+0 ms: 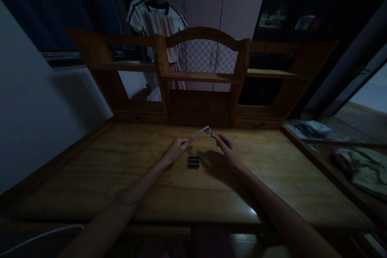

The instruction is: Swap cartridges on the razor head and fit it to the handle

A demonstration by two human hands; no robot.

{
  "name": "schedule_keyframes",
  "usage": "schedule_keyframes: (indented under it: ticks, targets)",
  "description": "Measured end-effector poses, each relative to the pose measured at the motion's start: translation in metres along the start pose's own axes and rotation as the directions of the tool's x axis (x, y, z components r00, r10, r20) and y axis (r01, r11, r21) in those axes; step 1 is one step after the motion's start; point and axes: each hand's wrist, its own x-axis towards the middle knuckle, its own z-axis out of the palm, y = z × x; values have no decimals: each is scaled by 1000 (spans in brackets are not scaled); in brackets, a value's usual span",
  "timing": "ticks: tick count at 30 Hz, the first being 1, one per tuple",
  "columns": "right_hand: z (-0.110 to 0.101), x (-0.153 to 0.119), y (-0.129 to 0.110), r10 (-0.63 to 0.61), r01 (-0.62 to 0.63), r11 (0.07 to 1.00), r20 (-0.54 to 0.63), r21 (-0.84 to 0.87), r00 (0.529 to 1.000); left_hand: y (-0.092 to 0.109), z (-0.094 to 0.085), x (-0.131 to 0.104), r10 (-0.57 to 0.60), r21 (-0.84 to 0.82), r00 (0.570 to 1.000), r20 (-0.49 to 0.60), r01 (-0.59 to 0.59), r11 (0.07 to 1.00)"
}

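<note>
My left hand is closed round the lower end of a thin white stick, which slants up to the right. Fingers of my right hand pinch the handle of a small metal razor-like tool. The tool's head is at the tip of the stick; whether they touch is too small to tell. Below and between both hands, a small pack of dark cartridge-like pieces lies on the wooden desk.
A wooden shelf unit stands along the desk's back edge. Clothes hang behind it at the left. At the right are a plastic-wrapped item and a pale cloth. A white cable runs at the lower left.
</note>
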Motion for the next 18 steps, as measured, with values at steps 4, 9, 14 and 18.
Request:
schedule_keyframes:
  ticks: [4, 9, 14, 18]
  targets:
    - [0, 1, 1, -8, 7, 1000, -6, -11, 1000, 2, -1, -1, 13, -21, 1000, -29, -13, 1000]
    - [2, 1, 4, -1, 0, 1000, -9, -16, 1000, 4, -1, -1, 11, -9, 1000, -14, -11, 1000]
    - [1, 1, 3, -5, 4, 1000, -2, -17, 1000, 4, -3, -2, 17, -22, 998, -64, -18, 1000]
    - [0, 1, 2, -2, 2, 1000, 1, -18, 1000, 6, -2, -2, 14, -13, 1000, -4, -14, 1000]
